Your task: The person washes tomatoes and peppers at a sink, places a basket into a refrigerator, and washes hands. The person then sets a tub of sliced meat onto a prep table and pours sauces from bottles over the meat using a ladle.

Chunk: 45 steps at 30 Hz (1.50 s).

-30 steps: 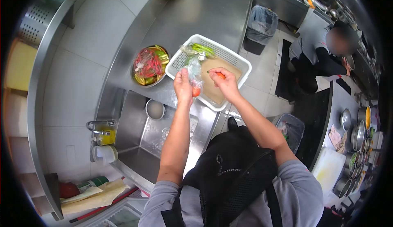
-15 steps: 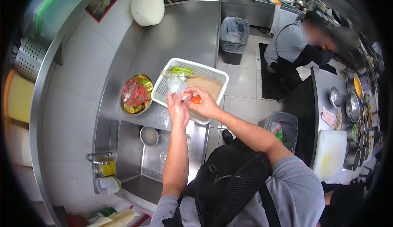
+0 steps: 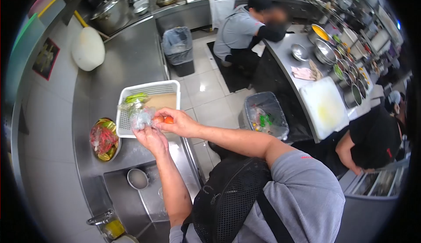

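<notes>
Stood in kitchen, at steel counter (image 3: pixel 118 63) bearing white basket (image 3: pixel 124 128). Above near side of basket, held clear plastic bag (image 3: pixel 142 116) in curled fingers of left hand (image 3: pixel 151 140); with right hand (image 3: pixel 183 123), pinched narrowly 1 of 2 red tomatoes (image 3: pixel 169 120) beside bag. Inside basket, saw green vegetables (image 3: pixel 137 97); left of basket, filled bowl (image 3: pixel 119 150).

The steel worktop (image 3: pixel 127 52) carries a white basket (image 3: pixel 177 92) along its right edge, a metal bowl (image 3: pixel 118 149) near its left edge, and a white container (image 3: pixel 88 50) near the far left corner
</notes>
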### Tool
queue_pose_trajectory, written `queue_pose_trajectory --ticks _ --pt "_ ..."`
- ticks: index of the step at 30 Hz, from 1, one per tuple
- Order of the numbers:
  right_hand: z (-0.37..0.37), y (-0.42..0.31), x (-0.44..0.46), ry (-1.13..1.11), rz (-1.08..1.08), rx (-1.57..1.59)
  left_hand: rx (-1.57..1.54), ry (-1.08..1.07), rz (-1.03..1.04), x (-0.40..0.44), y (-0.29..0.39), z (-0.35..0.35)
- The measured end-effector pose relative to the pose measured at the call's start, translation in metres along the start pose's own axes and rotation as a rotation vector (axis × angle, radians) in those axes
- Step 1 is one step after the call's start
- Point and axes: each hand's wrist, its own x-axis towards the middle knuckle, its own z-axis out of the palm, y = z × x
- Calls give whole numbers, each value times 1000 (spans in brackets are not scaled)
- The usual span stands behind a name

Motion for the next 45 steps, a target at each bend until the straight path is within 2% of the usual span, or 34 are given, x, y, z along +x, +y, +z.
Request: queue_pose_trajectory --ticks 4,8,9,10,11,12,14,16,20,22,23,25,27,29,31,33,35,37,40,41,42,43,45 --pt "-31 2 -41 42 -42 -77 -40 -68 -103 -35 -7 45" --pt "-70 3 -81 157 0 25 -150 -187 -248 -57 -39 69" --pt "-83 1 -91 205 9 52 -130 -190 -241 -66 -44 73" --pt "-98 -1 -99 207 0 68 -29 -290 -289 -74 -49 81" --pt "-113 -2 -108 301 -129 -152 74 -391 -340 -81 -55 89" --pt "-127 -1 -117 401 -251 -371 94 -402 -341 -90 -53 100" --pt "-155 4 -134 419 -233 -361 -27 -516 -670 -110 -47 125" --pt "-182 8 -150 446 -216 -361 -64 -580 -683 -123 -59 144" --pt "-232 14 -190 515 -146 -427 90 -660 -762 -158 -92 193" --pt "-258 18 -208 521 -121 -418 378 -764 -647 -173 -118 213" --pt "-270 22 -216 543 -129 -368 381 -771 -660 -181 -129 222" --pt "-293 29 -226 570 -142 -320 205 -511 -802 -193 -148 240" --pt "-311 38 -238 568 -19 -12 145 -521 -839 -200 -163 253" --pt "-325 52 -246 632 -57 -91 77 -525 -874 -208 -176 261" --pt "-336 54 -249 695 -100 -176 88 -525 -798 -214 -188 270" --pt "-345 53 -250 728 123 -73 93 -532 -780 -220 -196 279" --pt "-353 52 -249 739 99 -37 100 -537 -767 -224 -203 287" --pt "-357 55 -250 745 78 10 247 -655 -671 -223 -210 291" --pt "-366 63 -255 721 123 87 234 -697 -693 -225 -220 296" --pt "-370 66 -258 671 194 259 233 -699 -696 -225 -224 296" --pt "-373 67 -263 617 270 430 154 -650 -826 -227 -225 293" --pt "-375 68 -268 620 277 431 75 -597 -956 -229 -228 291" --pt "-376 71 -276 624 380 582 88 -536 -1047 -233 -233 290"
